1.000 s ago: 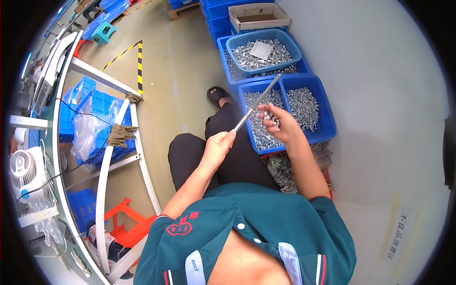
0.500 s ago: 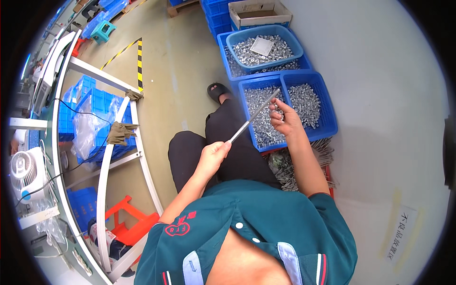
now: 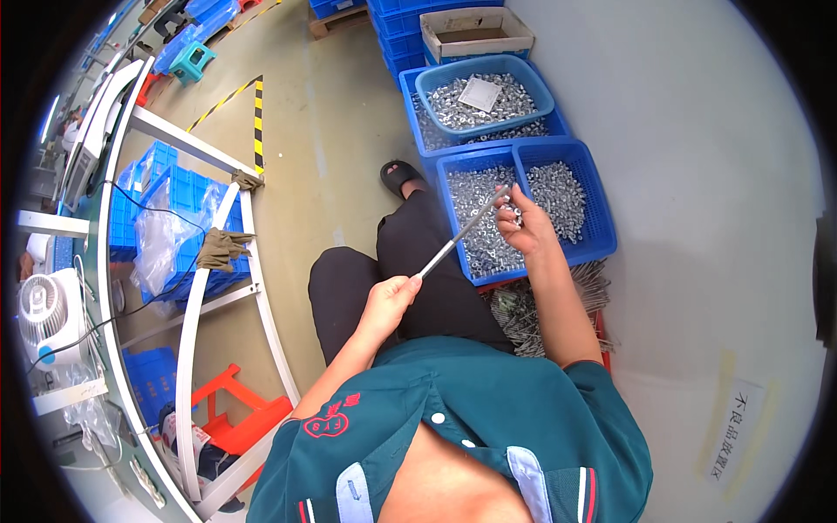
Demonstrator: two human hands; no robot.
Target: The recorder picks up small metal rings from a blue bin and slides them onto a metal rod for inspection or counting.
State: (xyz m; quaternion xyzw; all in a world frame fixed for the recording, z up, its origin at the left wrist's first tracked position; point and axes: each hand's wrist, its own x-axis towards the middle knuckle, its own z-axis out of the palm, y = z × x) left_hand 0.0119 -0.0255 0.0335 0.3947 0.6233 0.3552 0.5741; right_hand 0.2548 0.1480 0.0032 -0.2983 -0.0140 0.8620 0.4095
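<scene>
My left hand (image 3: 391,294) grips the near end of a long thin metal rod (image 3: 462,234) above my lap. The rod slants up to the right, and its far end meets my right hand (image 3: 520,226). That hand pinches small silver nuts at the rod's tip, over a blue two-part bin (image 3: 602,222) filled with the same small metal parts. I sit with black trousers, one sandalled foot (image 3: 398,176) stretched out on the floor.
A blue basin (image 3: 540,96) of metal parts with a white card sits in a further blue crate, with a cardboard box (image 3: 475,26) behind. A pile of rods (image 3: 523,314) lies under my right arm. A white frame workbench (image 3: 196,288) with a fan (image 3: 48,318) stands at my left.
My right hand has dropped from above the bin down onto the rod's tip near the parts. My left hand has lowered the rod slightly toward my lap.
</scene>
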